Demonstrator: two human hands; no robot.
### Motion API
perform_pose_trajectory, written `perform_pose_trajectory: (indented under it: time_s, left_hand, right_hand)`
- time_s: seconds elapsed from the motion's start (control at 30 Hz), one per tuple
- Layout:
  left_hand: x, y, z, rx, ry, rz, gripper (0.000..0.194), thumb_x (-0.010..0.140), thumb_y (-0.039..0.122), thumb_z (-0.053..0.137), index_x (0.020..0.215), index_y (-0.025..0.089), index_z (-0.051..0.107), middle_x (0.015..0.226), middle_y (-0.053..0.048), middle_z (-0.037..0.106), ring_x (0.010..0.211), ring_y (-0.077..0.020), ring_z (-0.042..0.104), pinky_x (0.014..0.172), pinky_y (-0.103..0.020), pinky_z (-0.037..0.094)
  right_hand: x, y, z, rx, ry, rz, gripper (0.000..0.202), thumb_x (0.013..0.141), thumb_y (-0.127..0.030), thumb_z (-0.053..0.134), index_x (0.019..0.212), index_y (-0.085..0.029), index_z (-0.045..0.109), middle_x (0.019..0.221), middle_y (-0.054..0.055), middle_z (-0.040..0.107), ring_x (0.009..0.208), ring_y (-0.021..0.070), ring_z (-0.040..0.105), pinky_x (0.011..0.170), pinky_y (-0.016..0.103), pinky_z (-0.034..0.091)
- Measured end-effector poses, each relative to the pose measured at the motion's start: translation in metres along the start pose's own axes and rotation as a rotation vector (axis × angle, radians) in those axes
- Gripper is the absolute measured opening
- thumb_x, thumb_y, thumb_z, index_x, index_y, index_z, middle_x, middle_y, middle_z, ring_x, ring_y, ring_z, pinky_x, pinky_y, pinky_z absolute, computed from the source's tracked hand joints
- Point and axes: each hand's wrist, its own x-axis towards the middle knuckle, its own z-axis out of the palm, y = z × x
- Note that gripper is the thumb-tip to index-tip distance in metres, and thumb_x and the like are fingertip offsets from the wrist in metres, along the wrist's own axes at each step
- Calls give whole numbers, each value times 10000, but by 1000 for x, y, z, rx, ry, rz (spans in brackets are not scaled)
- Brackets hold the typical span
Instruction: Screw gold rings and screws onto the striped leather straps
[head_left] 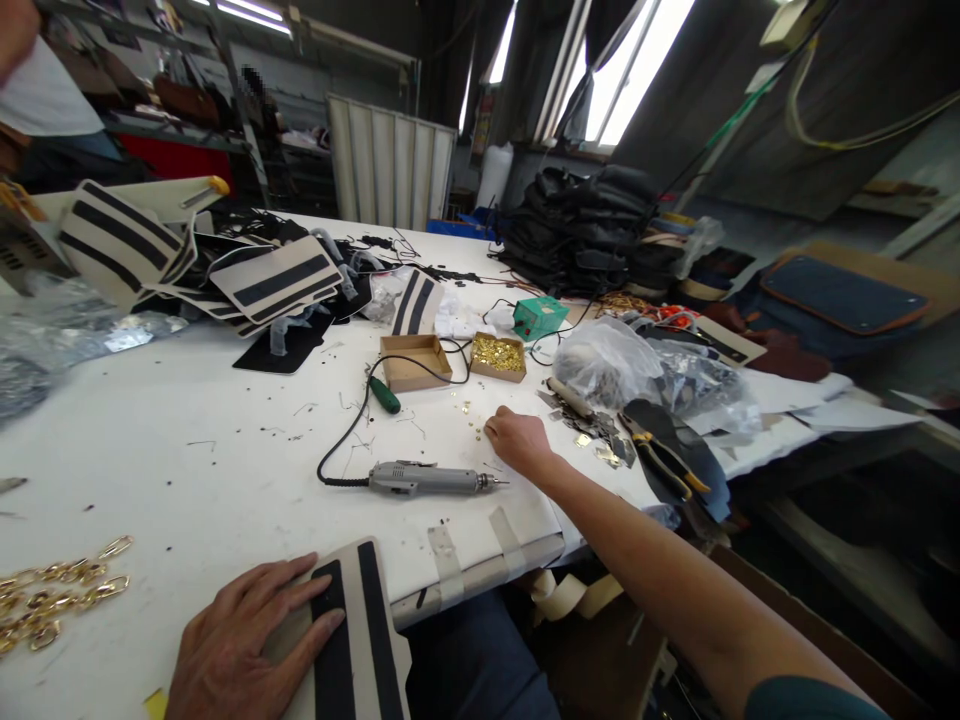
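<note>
My left hand (251, 635) lies flat, fingers spread, on a cream panel with black stripes (366, 620) at the table's front edge. Out over the table, my right hand (517, 440) has its fingers pinched together at the tabletop, beside a few loose small gold pieces (466, 407). Whatever the fingertips hold, if anything, is too small to make out. A grey electric screwdriver (427, 479) lies between my hands, its bit pointing right. Behind my right hand is a small cardboard box of gold pieces (498, 355).
A second cardboard box (412, 365) and a green-handled tool (384, 395) lie further back. Pliers (667, 460) rest at the right near a plastic bag (607, 360). Gold chain (52, 600) lies front left; striped panels (277, 280) pile up behind. A green power box (540, 317) stands at the back.
</note>
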Motion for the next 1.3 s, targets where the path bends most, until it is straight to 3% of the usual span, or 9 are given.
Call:
perform_pose_trajectory:
  time_s: [0.2, 0.43, 0.53, 0.63, 0.8, 0.97, 1.07, 1.2, 1.3]
  left_hand:
    - [3, 7, -6, -39, 18, 7, 386, 831, 636, 717, 1135, 407, 784, 1329, 35, 739, 1222, -314, 630, 1028, -487, 490]
    - [4, 22, -13, -80, 56, -39, 313, 851, 548, 739, 1104, 370, 788, 1311, 15, 743, 1243, -326, 605, 1047, -509, 450]
    - [7, 31, -22, -95, 41, -64, 259, 858, 468, 765, 1095, 365, 786, 1311, 18, 741, 1245, -319, 602, 1046, -512, 439]
    - [10, 38, -31, -112, 4, -103, 229, 855, 400, 793, 1078, 350, 788, 1321, 8, 736, 1264, -314, 585, 1040, -510, 431]
    - [13, 42, -37, -168, -8, -145, 232, 843, 367, 817, 1071, 333, 789, 1298, 2, 746, 1251, -295, 579, 1037, -505, 416]
    - [13, 43, -40, -202, -3, -159, 242, 825, 341, 836, 1061, 324, 787, 1286, 8, 748, 1241, -283, 573, 1037, -497, 408]
    - [13, 43, -41, -209, -5, -158, 240, 825, 323, 835, 1061, 320, 785, 1278, 9, 749, 1234, -277, 568, 1035, -491, 404]
    - [12, 41, -39, -221, 8, -162, 245, 820, 342, 844, 1057, 331, 782, 1268, 29, 749, 1232, -270, 565, 1035, -489, 395]
    - [10, 39, -36, -233, 22, -166, 265, 800, 360, 864, 1051, 348, 779, 1262, 44, 749, 1234, -267, 566, 1036, -489, 393]
  right_hand:
    - [7, 9, -6, -43, -73, -69, 306, 1070, -377, 497, 1096, -235, 766, 1236, 77, 715, 1064, 218, 689, 822, 291, 500]
    - [21, 7, -10, -125, -134, -113, 329, 1018, -384, 654, 1279, -183, 651, 1284, 99, 668, 1079, 231, 682, 930, 443, 596]
    - [17, 0, -6, -155, -97, -127, 247, 1060, -343, 555, 1128, -175, 722, 1221, 143, 707, 1042, 255, 700, 892, 406, 564]
    - [14, -4, 0, -170, -34, -122, 353, 1068, -285, 433, 1025, -132, 748, 1161, 206, 729, 1002, 305, 723, 806, 383, 502]
    - [12, -5, 10, -173, 52, -88, 445, 1072, -335, 355, 996, -152, 753, 1130, 174, 748, 962, 291, 717, 681, 332, 407]
    - [14, 1, 22, -55, 202, -6, 380, 1019, -430, 457, 1053, -226, 776, 1151, 110, 772, 935, 275, 694, 628, 335, 347]
    - [17, 6, 26, 9, 197, 9, 333, 984, -428, 512, 1044, -228, 772, 1156, 107, 768, 920, 272, 680, 637, 344, 356]
    - [7, 1, 10, 116, 234, -33, 259, 967, -342, 529, 959, -212, 752, 1082, 157, 764, 848, 257, 659, 678, 369, 400]
    - [-26, -28, -13, 358, 263, -134, 224, 967, -368, 572, 923, -207, 721, 911, 120, 755, 780, 227, 649, 723, 355, 448]
